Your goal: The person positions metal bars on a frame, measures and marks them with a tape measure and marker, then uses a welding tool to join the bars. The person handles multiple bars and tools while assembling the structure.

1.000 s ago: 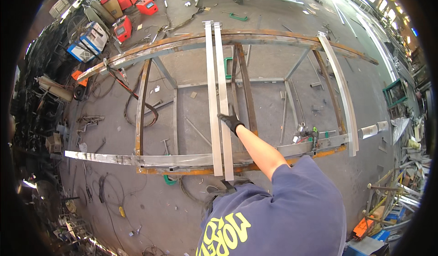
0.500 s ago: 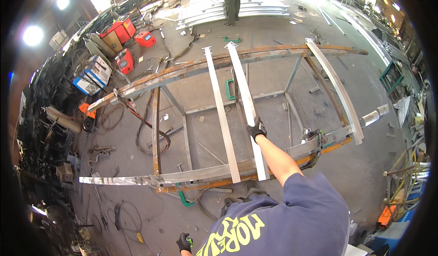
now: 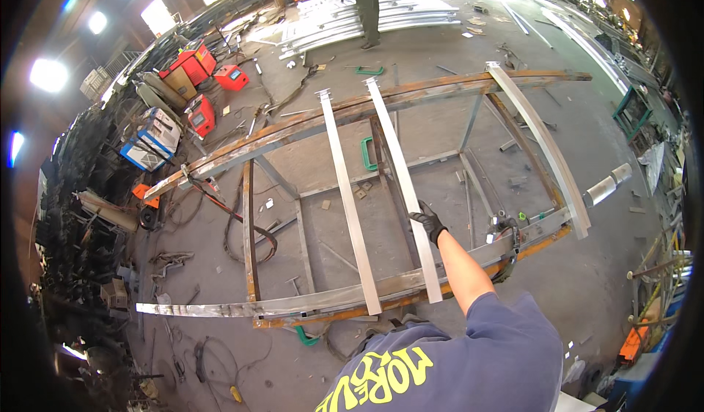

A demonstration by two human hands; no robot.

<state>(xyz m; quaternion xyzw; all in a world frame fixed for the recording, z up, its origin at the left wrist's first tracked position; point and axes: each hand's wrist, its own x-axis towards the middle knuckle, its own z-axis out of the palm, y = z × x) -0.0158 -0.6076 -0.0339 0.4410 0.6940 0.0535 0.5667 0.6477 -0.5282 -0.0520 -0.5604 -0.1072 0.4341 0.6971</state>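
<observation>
Three times met a pale metal bar across the rusty steel frame point(image 3: 308, 303), going from left to right. Began beyond the frame's far left corner, with a blue-and-white machine point(image 3: 152, 142) and a red box point(image 3: 232, 79) on the floor. Came next to the left bar point(image 3: 347, 199), running from the far beam to the near one, with no fingers on it. Saw a green clamp point(image 3: 364, 154) through the gap, then the middle bar point(image 3: 394, 151), with its long axis also running away from the body and leaning leftward toward the far end. Found the right hand point(image 3: 430, 223), black-gloved, at the middle bar's right edge, closer to its near end, with fingers curled over it; could not make out the thumb's hold underneath. Noted the bar directly under those fingers, with palm and forearm to its right and the left bar apart on the other side. Could not tell the left hand's grip, being out of sight. Ended with dark gear point(image 3: 506, 225) at the near beam and the right bar point(image 3: 539, 137), well apart.
</observation>
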